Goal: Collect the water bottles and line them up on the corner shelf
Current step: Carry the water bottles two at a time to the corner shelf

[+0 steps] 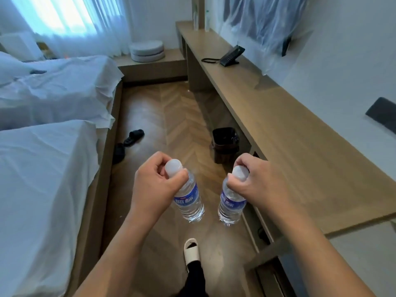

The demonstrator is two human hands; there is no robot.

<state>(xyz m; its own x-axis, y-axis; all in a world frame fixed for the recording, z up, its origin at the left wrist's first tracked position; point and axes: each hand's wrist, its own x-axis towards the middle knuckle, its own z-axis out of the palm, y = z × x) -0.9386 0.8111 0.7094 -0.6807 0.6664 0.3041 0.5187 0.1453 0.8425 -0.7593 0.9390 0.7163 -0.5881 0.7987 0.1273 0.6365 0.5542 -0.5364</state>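
I carry two clear water bottles with blue labels and white caps, both hanging upright over the wooden floor. My left hand (pixel 157 183) grips the neck of the left bottle (pixel 189 200) just under its cap. My right hand (pixel 255 181) grips the neck of the right bottle (pixel 231 202) the same way. The bottles hang side by side, a small gap apart. At the far end of the long wooden counter (pixel 278 125), more bottles (pixel 206 18) stand by a wooden post, small and blurred.
Two beds with white sheets (pixel 42 157) fill the left. A black bin (pixel 225 144) stands under the counter, and dark slippers (pixel 128 142) lie on the floor. A black phone (pixel 231 56) sits on the counter. My foot in a white slipper (pixel 191 249) shows below.
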